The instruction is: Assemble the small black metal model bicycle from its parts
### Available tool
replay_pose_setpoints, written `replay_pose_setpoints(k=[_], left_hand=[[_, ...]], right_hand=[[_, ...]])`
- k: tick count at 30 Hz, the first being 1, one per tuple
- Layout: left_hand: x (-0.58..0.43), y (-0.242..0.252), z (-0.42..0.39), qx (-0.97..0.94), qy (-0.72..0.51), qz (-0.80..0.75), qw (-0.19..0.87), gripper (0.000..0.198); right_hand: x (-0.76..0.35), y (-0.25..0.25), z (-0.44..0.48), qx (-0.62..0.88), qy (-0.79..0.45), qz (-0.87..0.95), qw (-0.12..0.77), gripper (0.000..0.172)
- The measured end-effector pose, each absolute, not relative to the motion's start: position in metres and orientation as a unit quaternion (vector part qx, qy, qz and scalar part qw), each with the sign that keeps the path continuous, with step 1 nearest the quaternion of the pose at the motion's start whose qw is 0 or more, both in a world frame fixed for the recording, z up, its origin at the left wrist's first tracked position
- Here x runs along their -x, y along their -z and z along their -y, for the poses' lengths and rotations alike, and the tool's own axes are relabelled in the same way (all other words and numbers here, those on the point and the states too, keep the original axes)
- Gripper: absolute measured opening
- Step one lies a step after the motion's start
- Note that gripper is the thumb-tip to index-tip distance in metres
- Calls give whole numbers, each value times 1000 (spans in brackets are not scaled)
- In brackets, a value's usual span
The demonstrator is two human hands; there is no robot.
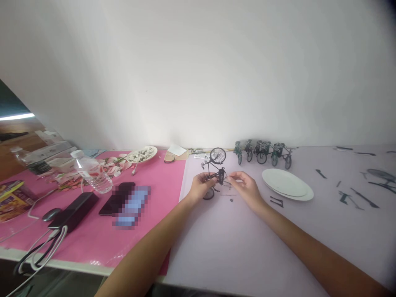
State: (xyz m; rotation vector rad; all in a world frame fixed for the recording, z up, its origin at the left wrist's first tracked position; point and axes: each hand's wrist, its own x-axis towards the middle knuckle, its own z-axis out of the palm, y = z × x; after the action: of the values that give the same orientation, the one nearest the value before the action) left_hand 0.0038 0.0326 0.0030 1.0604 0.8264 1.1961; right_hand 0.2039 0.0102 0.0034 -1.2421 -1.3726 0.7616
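Observation:
My left hand [200,186] is closed around a small black model bicycle [221,175], which it holds tilted with one wheel up toward the wall and the other low near the table. At the bicycle's right side, by its dark middle part, my right hand [246,188] has thumb and fingertips pinched together. Whatever sits between those fingertips is too small to make out. Below the hands a tiny dark round piece [231,200] lies on the pale table cover. Just right of my right forearm is a small black fork-shaped part [276,201].
Several finished-looking model bicycles [262,152] stand along the wall. White plates [287,184] lie to the right, with loose black parts [365,198] beyond. On the pink cover are phones [119,199], a black power strip [74,211], a water bottle [93,172] and a patterned plate [142,154].

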Motion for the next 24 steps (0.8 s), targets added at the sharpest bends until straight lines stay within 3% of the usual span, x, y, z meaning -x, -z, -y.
replay_pose_setpoints(k=[6,10,16,20,24], left_hand=[[-1,-3,-35,-465,-521,-378,608,54],[-1,-4,-36,-460,-524,-390,602,52],[3,-6,-38,-457,-537,-389,593,51],[6,-3,-43,-459,-555,-377,582,51],[8,2,-47,-461,-560,-382,573,49]], right_hand=[[-220,-15,-15,538,-172,628,535,37],[-238,-29,-15,512,-57,724,458,28],[-239,-32,-9,520,-144,788,296,31],[-216,-24,5,463,-137,838,253,30],[-191,-21,23,400,-125,878,229,40]])
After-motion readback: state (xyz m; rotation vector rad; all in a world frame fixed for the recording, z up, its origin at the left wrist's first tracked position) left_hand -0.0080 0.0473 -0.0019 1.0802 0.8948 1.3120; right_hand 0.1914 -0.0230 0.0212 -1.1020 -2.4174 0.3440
